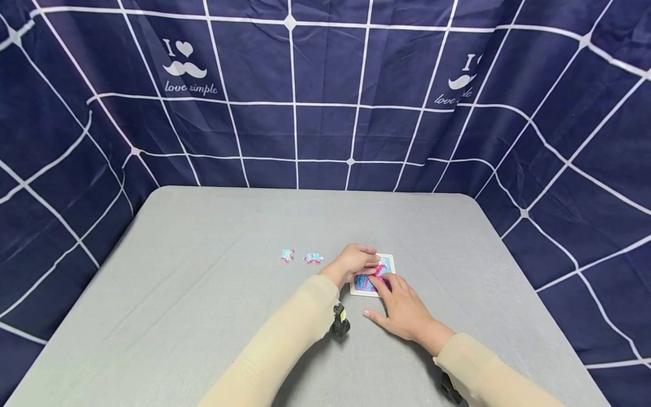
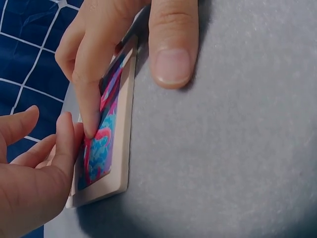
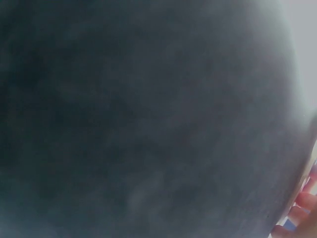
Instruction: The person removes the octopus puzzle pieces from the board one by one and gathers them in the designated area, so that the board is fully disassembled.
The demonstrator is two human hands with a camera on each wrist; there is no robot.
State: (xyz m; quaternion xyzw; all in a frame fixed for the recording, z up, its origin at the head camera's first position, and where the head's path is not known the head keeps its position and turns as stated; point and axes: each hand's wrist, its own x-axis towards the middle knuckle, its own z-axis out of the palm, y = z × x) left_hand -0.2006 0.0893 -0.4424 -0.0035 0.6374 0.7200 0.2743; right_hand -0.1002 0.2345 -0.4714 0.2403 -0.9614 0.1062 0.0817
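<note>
A small jigsaw puzzle in a pale square frame (image 1: 362, 293) lies flat on the table, its picture pink, blue and purple. My left hand (image 1: 355, 261) reaches over its upper left part, fingers loosely bent and holding nothing I can see. From the right, my right hand (image 1: 407, 310) rests its index finger on the picture, while its thumb stays spread apart on the tabletop. In the left wrist view, the right hand's index finger (image 2: 90, 111) presses the puzzle's surface beside the left fingertips (image 2: 64, 136). The hands hide much of the picture.
Two loose jigsaw pieces, one at the left (image 1: 287, 255) and another nearer the hands (image 1: 313, 258), lie on the grey table (image 1: 193, 294). Dark blue cloth with white lines (image 1: 325, 133) hangs behind and at both sides. The right wrist view is mostly dark and blurred.
</note>
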